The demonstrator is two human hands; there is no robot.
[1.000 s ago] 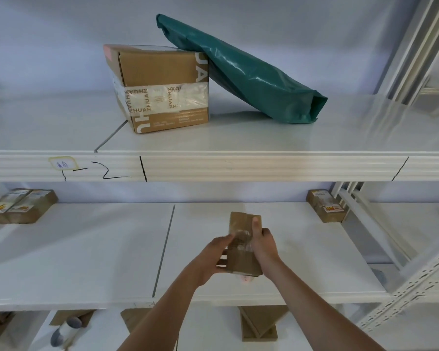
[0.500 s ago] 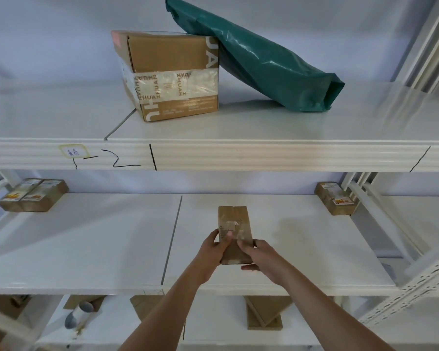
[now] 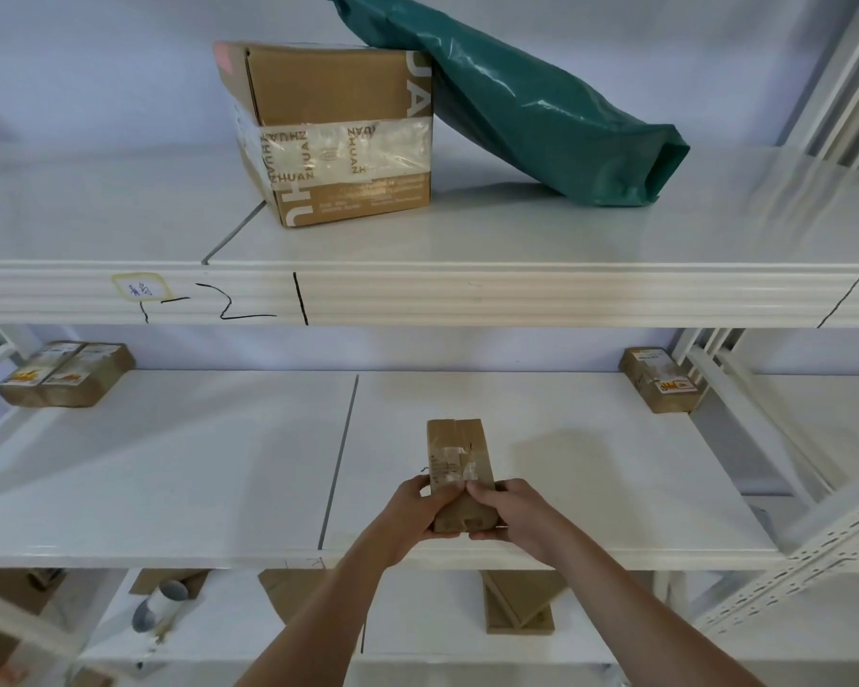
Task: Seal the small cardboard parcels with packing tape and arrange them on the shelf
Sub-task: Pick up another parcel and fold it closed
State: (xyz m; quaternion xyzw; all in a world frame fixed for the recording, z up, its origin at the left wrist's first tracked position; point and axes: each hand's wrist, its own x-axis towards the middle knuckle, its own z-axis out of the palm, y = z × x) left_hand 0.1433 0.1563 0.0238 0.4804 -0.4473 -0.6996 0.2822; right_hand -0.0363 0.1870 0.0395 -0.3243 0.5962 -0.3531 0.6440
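Note:
A small brown cardboard parcel [image 3: 459,458] with clear tape across its top lies lengthwise near the front of the white middle shelf [image 3: 591,488]. My left hand [image 3: 412,513] grips its near left corner and my right hand [image 3: 509,513] grips its near right corner; both sets of fingers wrap its near end. Whether the parcel rests fully on the shelf I cannot tell. Two taped parcels [image 3: 63,374] lie side by side at the shelf's far left. Another taped parcel [image 3: 660,379] sits at the far right.
On the upper shelf [image 3: 517,295] stand a large taped carton [image 3: 333,131] and a green plastic mailer bag [image 3: 531,101] leaning on it. Below, the bottom shelf holds flat cardboard pieces [image 3: 519,604] and a tape roll [image 3: 160,604]. White metal uprights [image 3: 764,438] border the right side.
The parcel has gone from being held up between my hands to lying lengthwise low over the shelf front. My hands slid to its near end. The camera tilted down slightly.

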